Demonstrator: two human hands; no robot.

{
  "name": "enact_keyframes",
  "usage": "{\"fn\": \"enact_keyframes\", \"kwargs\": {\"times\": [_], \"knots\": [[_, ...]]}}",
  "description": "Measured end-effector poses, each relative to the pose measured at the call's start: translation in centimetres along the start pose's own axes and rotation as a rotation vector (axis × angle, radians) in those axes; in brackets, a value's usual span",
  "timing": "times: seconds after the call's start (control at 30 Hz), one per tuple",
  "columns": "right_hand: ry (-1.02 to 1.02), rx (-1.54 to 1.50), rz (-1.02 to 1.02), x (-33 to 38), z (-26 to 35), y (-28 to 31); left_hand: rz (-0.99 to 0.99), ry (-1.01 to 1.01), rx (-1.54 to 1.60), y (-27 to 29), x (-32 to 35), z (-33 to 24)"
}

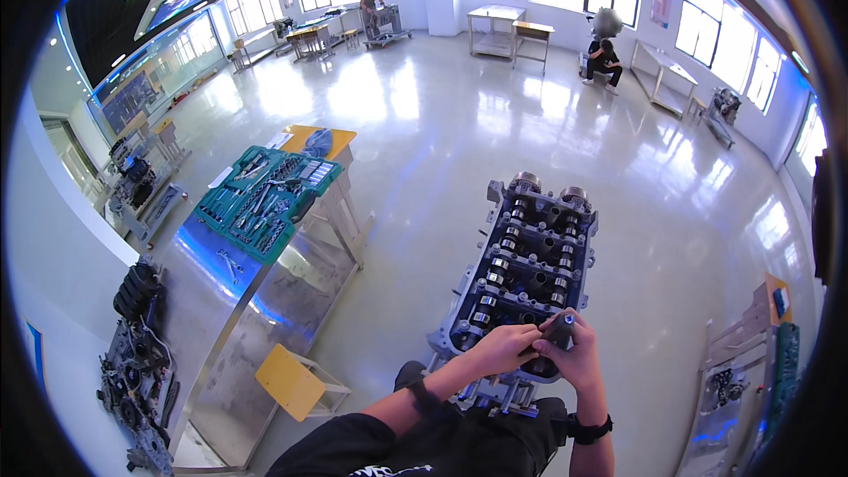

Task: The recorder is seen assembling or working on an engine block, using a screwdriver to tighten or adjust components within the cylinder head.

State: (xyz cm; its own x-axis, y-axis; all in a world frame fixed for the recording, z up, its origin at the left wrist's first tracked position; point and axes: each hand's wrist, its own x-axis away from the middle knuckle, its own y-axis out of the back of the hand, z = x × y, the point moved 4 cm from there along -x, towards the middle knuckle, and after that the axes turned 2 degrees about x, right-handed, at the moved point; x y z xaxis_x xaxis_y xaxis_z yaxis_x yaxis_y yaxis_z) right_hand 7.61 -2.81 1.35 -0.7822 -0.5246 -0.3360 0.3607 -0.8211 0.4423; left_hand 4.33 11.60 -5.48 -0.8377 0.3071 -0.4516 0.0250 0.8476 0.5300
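Both my hands are together over the near end of an engine cylinder head [533, 274], where two rows of shiny camshaft lobes show. Between them is a dark, rounded tool [560, 330] with a small bright tip pointing up toward me; its exact kind cannot be made out. My right hand [580, 355] is wrapped around it from the right. My left hand [505, 349] comes in from the left, its fingers pinched against the tool's side. Fingers and tool hide the near right corner of the cylinder head.
On my left, a metal workbench [208, 278] carries an open green socket set [265, 194] and loose wrenches [231, 267]. A yellow-topped stool [291, 382] stands beside it. Engine parts [141, 371] are at far left. Another bench [738, 371] is at right. Two people are farther back.
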Motion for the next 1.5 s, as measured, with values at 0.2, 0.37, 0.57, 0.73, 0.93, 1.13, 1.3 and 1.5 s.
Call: {"fn": "enact_keyframes", "kwargs": {"times": [0.2,0.37,0.57,0.73,0.93,1.13,1.3,1.5], "knots": [[-0.119,-0.284,0.106,0.6,-0.1,0.0,0.016,0.039,-0.002,-0.4,0.3,0.7],[-0.118,-0.253,0.141,0.4,0.3,0.1,0.104,0.073,-0.057,-0.1,0.3,0.3],[-0.137,-0.043,0.050,0.3,-0.6,0.3,0.059,0.018,-0.048,0.1,0.0,-0.3],[-0.101,0.035,0.014,0.0,-0.3,0.3,0.063,0.014,-0.024,0.0,0.1,0.1],[-0.072,-0.272,0.059,0.3,0.1,0.1,0.049,0.018,-0.040,0.3,0.1,-0.5],[-0.131,-0.136,0.053,0.5,-1.1,0.2,0.053,0.023,-0.056,-0.1,0.2,0.0],[-0.118,-0.044,0.026,0.1,-0.1,0.2,0.033,-0.002,-0.044,-0.2,0.2,0.2],[-0.034,0.097,0.067,-0.2,0.3,0.0,0.022,0.010,-0.003,0.2,0.0,-0.2]]}}
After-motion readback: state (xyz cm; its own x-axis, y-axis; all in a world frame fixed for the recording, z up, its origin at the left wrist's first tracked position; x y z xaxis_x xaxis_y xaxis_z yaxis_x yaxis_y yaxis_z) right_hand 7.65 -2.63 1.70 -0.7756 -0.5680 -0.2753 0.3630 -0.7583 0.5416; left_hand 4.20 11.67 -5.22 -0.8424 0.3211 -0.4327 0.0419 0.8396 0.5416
